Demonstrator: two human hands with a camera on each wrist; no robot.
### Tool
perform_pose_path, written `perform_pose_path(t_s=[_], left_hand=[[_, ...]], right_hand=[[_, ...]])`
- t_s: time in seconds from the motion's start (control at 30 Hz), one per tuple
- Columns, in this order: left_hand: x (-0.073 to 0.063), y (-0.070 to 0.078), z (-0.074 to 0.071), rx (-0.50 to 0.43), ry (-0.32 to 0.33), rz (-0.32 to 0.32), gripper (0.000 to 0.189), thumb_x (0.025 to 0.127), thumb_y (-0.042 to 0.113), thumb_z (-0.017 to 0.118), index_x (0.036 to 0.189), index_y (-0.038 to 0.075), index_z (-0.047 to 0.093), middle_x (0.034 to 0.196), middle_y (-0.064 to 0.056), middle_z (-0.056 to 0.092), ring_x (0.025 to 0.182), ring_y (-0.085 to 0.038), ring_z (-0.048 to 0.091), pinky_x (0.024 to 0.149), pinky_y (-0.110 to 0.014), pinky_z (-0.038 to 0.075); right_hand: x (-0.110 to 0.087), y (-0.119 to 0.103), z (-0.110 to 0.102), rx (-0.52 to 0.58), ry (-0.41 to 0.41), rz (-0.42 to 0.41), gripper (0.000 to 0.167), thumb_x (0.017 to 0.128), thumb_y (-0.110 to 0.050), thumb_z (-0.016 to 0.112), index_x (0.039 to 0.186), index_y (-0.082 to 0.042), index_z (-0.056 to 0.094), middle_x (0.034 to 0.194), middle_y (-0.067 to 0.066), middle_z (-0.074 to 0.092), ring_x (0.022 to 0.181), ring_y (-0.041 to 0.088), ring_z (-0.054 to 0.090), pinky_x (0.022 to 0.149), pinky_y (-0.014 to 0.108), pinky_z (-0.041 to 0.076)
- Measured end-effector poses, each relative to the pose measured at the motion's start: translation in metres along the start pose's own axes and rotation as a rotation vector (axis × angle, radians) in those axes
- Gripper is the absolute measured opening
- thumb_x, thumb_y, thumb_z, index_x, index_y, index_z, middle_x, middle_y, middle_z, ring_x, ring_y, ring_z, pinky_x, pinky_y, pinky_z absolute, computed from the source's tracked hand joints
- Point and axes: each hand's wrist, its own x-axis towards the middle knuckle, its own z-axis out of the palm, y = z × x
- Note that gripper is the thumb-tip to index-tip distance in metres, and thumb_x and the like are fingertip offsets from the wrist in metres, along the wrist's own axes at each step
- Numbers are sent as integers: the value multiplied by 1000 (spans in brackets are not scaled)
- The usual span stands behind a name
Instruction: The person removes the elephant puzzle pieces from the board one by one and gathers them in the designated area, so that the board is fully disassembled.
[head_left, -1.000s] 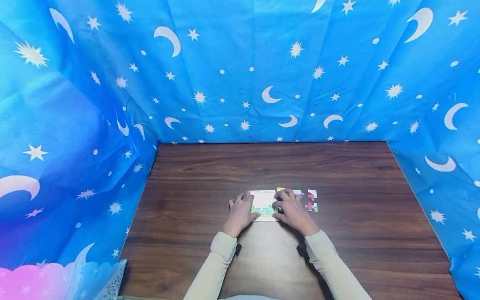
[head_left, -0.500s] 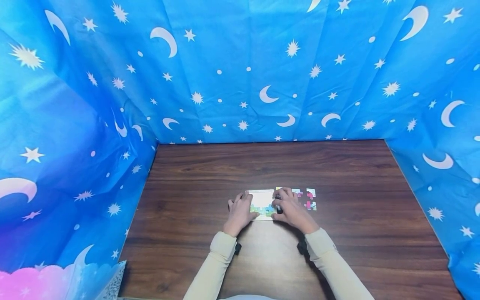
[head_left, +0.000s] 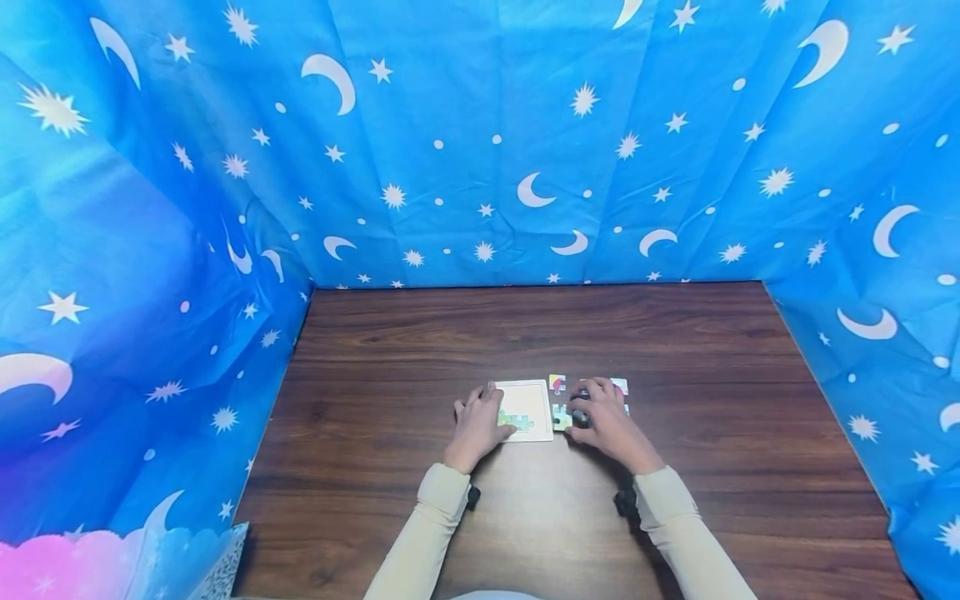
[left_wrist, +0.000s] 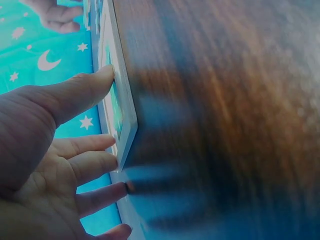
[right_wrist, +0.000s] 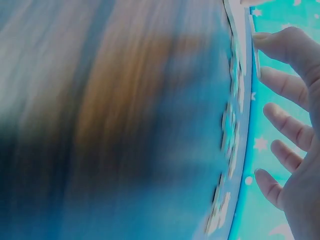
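A white puzzle tray [head_left: 543,408] lies on the table, with green and blue puzzle pieces [head_left: 517,422] joined along its front edge. My left hand [head_left: 476,422] grips the tray's left side. In the left wrist view, its thumb [left_wrist: 95,85] lies over the rim and its fingertips meet the tray's edge. My right hand [head_left: 603,417] is just right of the tray, over loose pieces. In the right wrist view, its thumb and index finger pinch a thin puzzle piece [right_wrist: 256,57], seen edge-on, while the other fingers are spread. The right hand hides part of the loose pieces.
Loose puzzle pieces lie right of the tray, one with yellow and pink [head_left: 557,383] and another [head_left: 619,386] beyond the right hand. The brown wooden table [head_left: 390,358] ends at a blue curtain [head_left: 450,108] with moons and stars.
My right hand has moved right, off the tray's right edge, with a puzzle piece between its fingers. More of the tray's right side now shows. The left hand stays on the tray.
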Motion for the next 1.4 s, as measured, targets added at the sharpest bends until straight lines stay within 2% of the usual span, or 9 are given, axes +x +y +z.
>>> perform_pose_path(t_s=[0.37,0.57,0.9,1.27,1.4], left_hand=[[-2,-1,-4,-23,-4,18,57,83,31,83,131,6,61,150,-23,48,135,-41,45,97,-61,32],[-2,-3,-3,-35,-16,17,57,84,29,82,132,6,61,151,-22,47,136,-43,44,98,-64,31],[-3,-3,-6,-57,-16,27,61,84,27,82,135,4,59,151,-23,46,136,-44,42,96,-62,31],[-3,-3,-10,-60,-13,28,58,84,26,81,134,5,60,151,-23,46,137,-43,42,96,-61,31],[-3,-4,-9,-51,-27,32,57,85,26,80,133,5,60,151,-22,46,137,-42,42,97,-61,31]], right_hand=[[-23,17,-14,-18,18,70,25,72,-19,87,92,-8,75,121,20,59,119,47,40,89,60,32],[-39,23,-22,-32,16,89,28,73,-17,87,96,-6,76,119,21,59,118,46,40,87,61,32],[-63,32,-30,-48,14,125,27,72,-14,87,94,-4,75,115,22,58,115,48,40,85,62,32],[-73,33,-41,-60,-37,170,34,78,-13,85,108,-1,76,122,24,56,120,49,38,86,62,31],[-72,30,-39,-49,-8,170,33,77,-12,83,108,-1,75,120,24,57,118,50,39,85,64,31]])
